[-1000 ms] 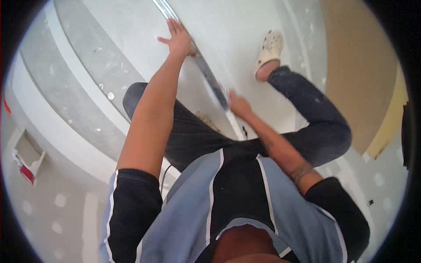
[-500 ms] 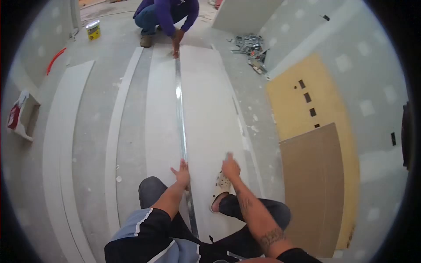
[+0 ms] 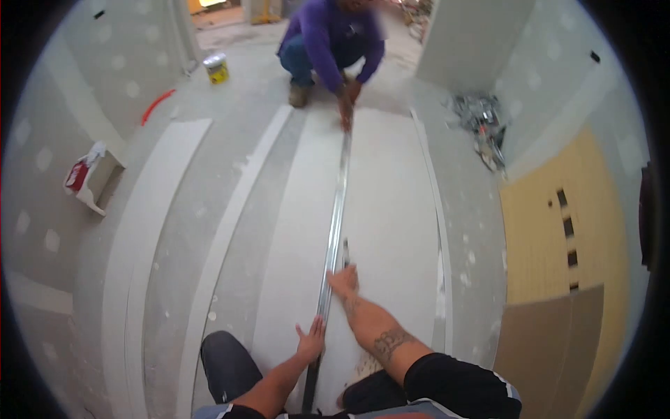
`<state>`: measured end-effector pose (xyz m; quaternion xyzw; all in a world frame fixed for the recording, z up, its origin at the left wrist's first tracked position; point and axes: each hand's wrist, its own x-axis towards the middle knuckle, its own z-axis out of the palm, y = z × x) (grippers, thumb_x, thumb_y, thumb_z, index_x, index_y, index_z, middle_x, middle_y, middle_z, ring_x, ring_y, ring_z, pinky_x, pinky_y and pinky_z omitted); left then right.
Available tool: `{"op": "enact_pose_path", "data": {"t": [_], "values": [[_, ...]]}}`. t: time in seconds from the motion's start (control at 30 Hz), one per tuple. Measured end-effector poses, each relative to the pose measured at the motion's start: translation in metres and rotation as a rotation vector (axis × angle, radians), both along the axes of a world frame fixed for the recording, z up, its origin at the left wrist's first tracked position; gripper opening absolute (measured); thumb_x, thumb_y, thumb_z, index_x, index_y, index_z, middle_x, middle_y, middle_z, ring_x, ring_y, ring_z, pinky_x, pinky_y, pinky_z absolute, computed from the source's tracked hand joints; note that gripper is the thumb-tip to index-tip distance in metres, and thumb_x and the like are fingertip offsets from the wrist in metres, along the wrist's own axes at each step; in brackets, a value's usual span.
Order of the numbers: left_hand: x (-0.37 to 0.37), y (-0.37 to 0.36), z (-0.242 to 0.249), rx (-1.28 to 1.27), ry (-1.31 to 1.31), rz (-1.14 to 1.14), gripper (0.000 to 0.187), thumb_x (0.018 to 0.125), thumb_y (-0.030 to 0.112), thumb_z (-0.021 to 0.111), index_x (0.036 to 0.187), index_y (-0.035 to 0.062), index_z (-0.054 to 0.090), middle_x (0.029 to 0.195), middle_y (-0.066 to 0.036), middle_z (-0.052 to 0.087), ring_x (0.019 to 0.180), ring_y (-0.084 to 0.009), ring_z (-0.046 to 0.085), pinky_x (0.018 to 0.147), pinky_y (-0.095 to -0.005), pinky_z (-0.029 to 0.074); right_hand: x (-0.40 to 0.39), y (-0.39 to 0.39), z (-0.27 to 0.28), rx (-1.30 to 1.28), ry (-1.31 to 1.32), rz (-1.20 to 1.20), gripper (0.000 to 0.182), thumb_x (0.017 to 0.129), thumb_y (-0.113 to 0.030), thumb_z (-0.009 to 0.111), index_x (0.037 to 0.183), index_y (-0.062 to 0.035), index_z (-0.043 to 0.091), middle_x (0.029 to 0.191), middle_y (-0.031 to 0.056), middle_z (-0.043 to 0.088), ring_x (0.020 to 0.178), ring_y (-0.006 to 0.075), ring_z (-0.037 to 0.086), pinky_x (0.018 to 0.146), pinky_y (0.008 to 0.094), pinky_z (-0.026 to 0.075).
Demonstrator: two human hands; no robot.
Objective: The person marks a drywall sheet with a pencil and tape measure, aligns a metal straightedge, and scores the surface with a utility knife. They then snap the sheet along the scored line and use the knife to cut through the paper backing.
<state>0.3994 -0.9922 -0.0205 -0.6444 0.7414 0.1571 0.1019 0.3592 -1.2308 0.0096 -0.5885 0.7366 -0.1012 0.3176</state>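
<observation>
A long shiny metal stud [image 3: 338,202] lies lengthwise on a white plasterboard sheet [image 3: 391,202]. My left hand [image 3: 311,342] rests on the stud's near part, fingers stretched out and thumb apart, pressing it from above. My right hand [image 3: 343,281] is closed around a slim grey tool that looks like a utility knife [image 3: 346,253], just right of the stud's edge. Its tip points away from me, and the fingers hide most of its handle. At the far end, a co-worker's hand [image 3: 346,115] touches the stud.
A crouching co-worker in a purple top [image 3: 328,42] is at the far end. Left lie board strips [image 3: 157,188] and a narrow strip [image 3: 234,202]. A bucket [image 3: 216,70] stands far left. Metal scraps [image 3: 481,119] and leaning panels [image 3: 551,335] are at right.
My right hand has moved left with the tool, from over the board near my foot to beside the stud. My left hand stays on the stud. The view has shifted left and upward.
</observation>
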Motion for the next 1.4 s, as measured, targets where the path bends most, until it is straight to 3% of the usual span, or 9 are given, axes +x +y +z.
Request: {"op": "enact_pose_path", "data": {"t": [0.33,0.4,0.63,0.8,0.87,1.0,1.2,1.33,1.4], "values": [[-0.004,-0.004,0.018,0.074,-0.041,0.078,0.069,0.088,0.015,0.054,0.145,-0.0073,0.022,0.157,-0.022,0.010,0.148,-0.0319,0.000,0.090,-0.0782,0.031,0.027,-0.003,-0.029,0.218,0.189,-0.129,0.080,0.063,-0.042,0.085,0.118,-0.0068,0.041,0.120,0.0170,0.052,0.115,0.0340,0.050,0.098,0.0457,0.040],[-0.006,-0.006,0.029,0.134,-0.089,0.084,0.054,0.095,0.015,0.032,0.147,-0.0006,0.026,0.160,-0.011,0.011,0.148,-0.0227,0.001,0.092,-0.0796,0.027,0.034,-0.005,-0.033,0.249,0.260,-0.197,0.078,0.063,-0.040,0.086,0.118,-0.0076,0.042,0.120,0.0165,0.052,0.114,0.0338,0.052,0.097,0.0460,0.042],[-0.027,-0.015,0.022,0.243,-0.289,0.174,0.060,0.093,0.021,0.036,0.149,0.0010,0.024,0.160,-0.010,0.011,0.148,-0.0243,0.002,0.109,-0.0642,0.020,0.031,-0.007,-0.015,0.340,0.196,-0.179,0.072,0.066,-0.038,0.085,0.116,-0.0037,0.046,0.120,0.0183,0.054,0.112,0.0351,0.055,0.096,0.0442,0.046],[0.045,-0.063,0.035,0.445,0.050,-0.146,0.039,0.095,0.022,0.039,0.130,0.0078,0.048,0.137,-0.013,0.049,0.138,-0.0245,0.035,0.111,-0.0601,0.024,0.025,-0.005,-0.010,0.353,0.147,-0.141,0.071,0.066,-0.038,0.085,0.114,0.0006,0.049,0.117,0.0191,0.056,0.114,0.0340,0.055,0.096,0.0447,0.046],[0.094,-0.103,0.036,0.274,0.008,-0.147,0.039,0.084,0.016,0.056,0.122,0.0071,0.055,0.128,-0.014,0.055,0.127,-0.0280,0.047,0.109,-0.0571,0.030,0.024,-0.008,-0.029,0.370,0.114,-0.188,0.072,0.065,-0.037,0.086,0.114,0.0009,0.049,0.116,0.0190,0.057,0.115,0.0334,0.054,0.096,0.0450,0.046],[0.150,-0.234,0.097,0.165,-0.061,0.124,0.091,0.070,0.043,0.079,0.141,0.0037,0.038,0.146,-0.017,0.038,0.140,-0.0340,0.029,0.113,-0.0564,0.021,0.015,-0.002,-0.033,0.352,-0.033,-0.195,0.076,0.060,-0.041,0.089,0.113,-0.0018,0.050,0.117,0.0161,0.057,0.115,0.0339,0.054,0.095,0.0520,0.043],[0.123,-0.391,0.088,0.034,0.114,0.361,0.093,0.074,0.043,0.075,0.144,0.0023,0.031,0.153,-0.017,0.027,0.144,-0.0340,0.019,0.114,-0.0571,0.018,0.026,-0.010,-0.009,0.390,0.138,-0.283,0.080,0.062,-0.041,0.088,0.119,-0.0059,0.044,0.123,0.0143,0.055,0.118,0.0332,0.052,0.099,0.0566,0.037],[0.129,-0.430,0.046,-0.448,-0.379,-0.115,0.091,0.076,0.039,0.074,0.145,0.0010,0.029,0.157,-0.017,0.017,0.146,-0.0343,0.009,0.115,-0.0585,0.009,0.025,-0.016,0.004,0.442,0.157,-0.320,0.081,0.063,-0.037,0.088,0.122,-0.0065,0.042,0.126,0.0149,0.052,0.119,0.0331,0.051,0.099,0.0553,0.038],[0.136,-0.448,0.087,0.083,-0.435,-0.125,0.104,0.069,0.040,0.080,0.148,0.0001,0.024,0.159,-0.017,0.007,0.147,-0.0347,-0.002,0.115,-0.0604,0.002,0.029,-0.020,0.006,0.505,0.149,-0.300,0.081,0.063,-0.035,0.088,0.122,-0.0052,0.041,0.127,0.0161,0.051,0.119,0.0335,0.051,0.099,0.0555,0.038]]}}
